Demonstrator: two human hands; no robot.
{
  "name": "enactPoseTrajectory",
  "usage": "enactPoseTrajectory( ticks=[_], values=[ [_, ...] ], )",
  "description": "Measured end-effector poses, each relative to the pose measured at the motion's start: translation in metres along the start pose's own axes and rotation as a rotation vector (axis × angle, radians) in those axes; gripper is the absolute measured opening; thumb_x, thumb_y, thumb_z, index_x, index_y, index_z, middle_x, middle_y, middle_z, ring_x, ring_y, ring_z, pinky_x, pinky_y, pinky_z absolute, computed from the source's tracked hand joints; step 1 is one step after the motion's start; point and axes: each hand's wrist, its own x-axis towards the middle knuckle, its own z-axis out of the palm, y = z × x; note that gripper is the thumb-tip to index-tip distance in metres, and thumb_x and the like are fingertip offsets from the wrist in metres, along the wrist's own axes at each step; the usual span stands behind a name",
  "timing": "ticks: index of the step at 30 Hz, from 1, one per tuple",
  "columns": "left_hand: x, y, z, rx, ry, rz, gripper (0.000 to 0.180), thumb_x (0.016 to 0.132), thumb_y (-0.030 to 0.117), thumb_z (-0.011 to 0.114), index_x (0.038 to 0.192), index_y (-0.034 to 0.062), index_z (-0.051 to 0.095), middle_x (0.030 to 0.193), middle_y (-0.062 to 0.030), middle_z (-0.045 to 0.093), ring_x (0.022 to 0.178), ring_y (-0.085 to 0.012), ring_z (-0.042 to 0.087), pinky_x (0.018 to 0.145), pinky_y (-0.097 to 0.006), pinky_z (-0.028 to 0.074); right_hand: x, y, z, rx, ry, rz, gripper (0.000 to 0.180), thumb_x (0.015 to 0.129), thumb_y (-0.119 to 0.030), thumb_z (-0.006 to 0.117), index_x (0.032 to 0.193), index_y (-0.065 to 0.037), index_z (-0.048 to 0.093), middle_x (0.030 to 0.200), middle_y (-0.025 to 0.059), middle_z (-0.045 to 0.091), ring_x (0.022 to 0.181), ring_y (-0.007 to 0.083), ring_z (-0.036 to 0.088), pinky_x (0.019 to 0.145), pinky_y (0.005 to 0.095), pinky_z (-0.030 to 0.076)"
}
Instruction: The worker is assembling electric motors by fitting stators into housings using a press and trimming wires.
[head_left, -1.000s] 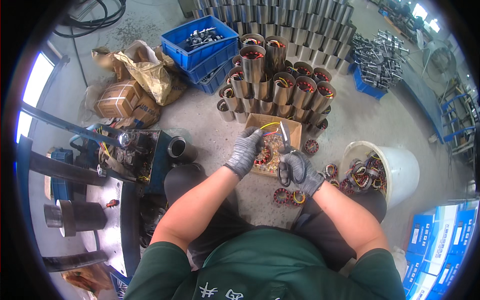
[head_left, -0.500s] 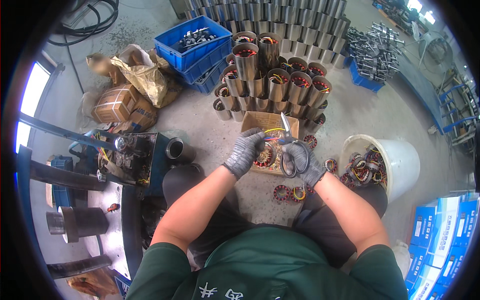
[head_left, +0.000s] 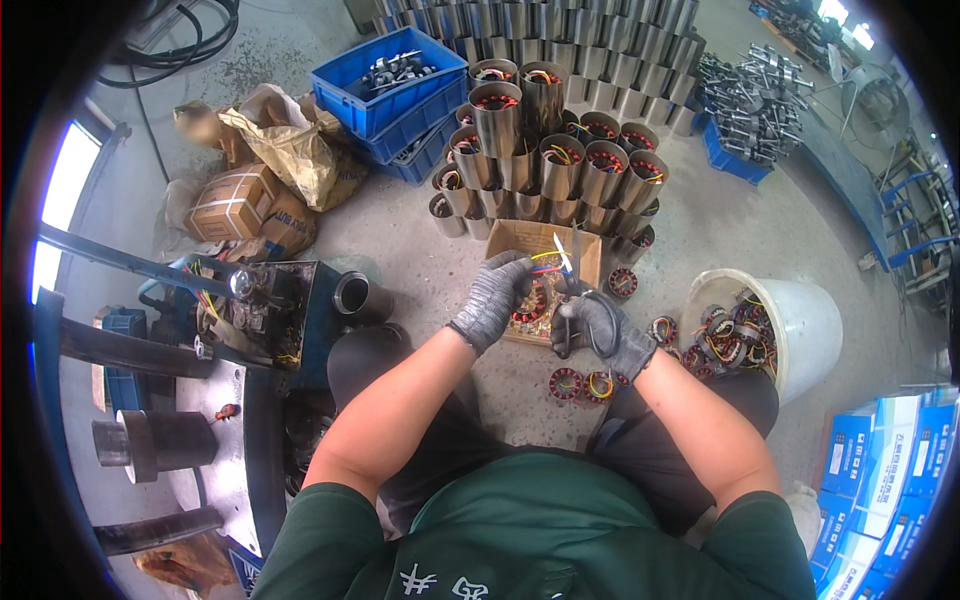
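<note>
Grey gloves cover both hands. My left hand (head_left: 492, 300) is closed on the coloured wires (head_left: 546, 262) of a motor stator (head_left: 533, 304), whose red-and-copper ring shows just beside the fingers. A pair of scissors (head_left: 563, 256) is gripped in my right hand (head_left: 606, 332), its dark handles around the fingers and its blades pointing up against the yellow, red and blue wires. Below both hands stands a cardboard box (head_left: 510, 235) with small wire scraps inside.
Several loose stators (head_left: 566, 384) lie on the floor near my right knee. A tipped white bucket (head_left: 808, 330) holds more. Metal cylinders (head_left: 497, 130) with stators inside are stacked ahead. Blue crates (head_left: 350, 112) stand at far left, a machine (head_left: 290, 310) at left, blue boxes (head_left: 880, 460) at right.
The scissors have turned from open to nearly closed blades at the wires, and my right fingers have drawn together on the handles. My left hand has barely moved.
</note>
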Motion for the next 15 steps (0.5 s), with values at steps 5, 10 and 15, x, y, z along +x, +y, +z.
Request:
enactPoseTrajectory(
  ticks=[5, 10, 15],
  values=[
    [-0.003, 0.000, 0.000, 0.011, -0.039, -0.021, 0.008, 0.096, 0.016, 0.061, 0.093, 0.0087, 0.065, 0.067, 0.0021, 0.058, 0.057, -0.0087, 0.055, 0.050, -0.024, 0.043, 0.004, -0.001, -0.004, -0.064, -0.024, -0.016, 0.039, 0.092, -0.010, 0.054, 0.130, -0.003, 0.050, 0.069, 0.0059, 0.058, 0.047, 0.0199, 0.057, 0.043, 0.0355, 0.052],
    [0.004, -0.008, -0.004, -0.122, -0.111, -0.044, 0.007, 0.095, 0.015, 0.063, 0.095, 0.0083, 0.064, 0.071, 0.0014, 0.058, 0.059, -0.0095, 0.054, 0.053, -0.024, 0.045, 0.009, 0.008, -0.012, -0.111, 0.105, -0.082, 0.027, 0.094, -0.012, 0.056, 0.119, -0.003, 0.056, 0.066, 0.0049, 0.058, 0.042, 0.0205, 0.056, 0.039, 0.0343, 0.048],
    [0.004, -0.006, -0.003, -0.052, -0.117, -0.001, 0.006, 0.092, 0.013, 0.065, 0.095, 0.0085, 0.062, 0.072, 0.0021, 0.056, 0.058, -0.0089, 0.050, 0.056, -0.023, 0.045, 0.005, 0.007, -0.010, 0.009, 0.235, -0.190, 0.039, 0.094, -0.011, 0.058, 0.131, -0.003, 0.050, 0.075, 0.0063, 0.061, 0.055, 0.0194, 0.062, 0.050, 0.0341, 0.054]
  ],
)
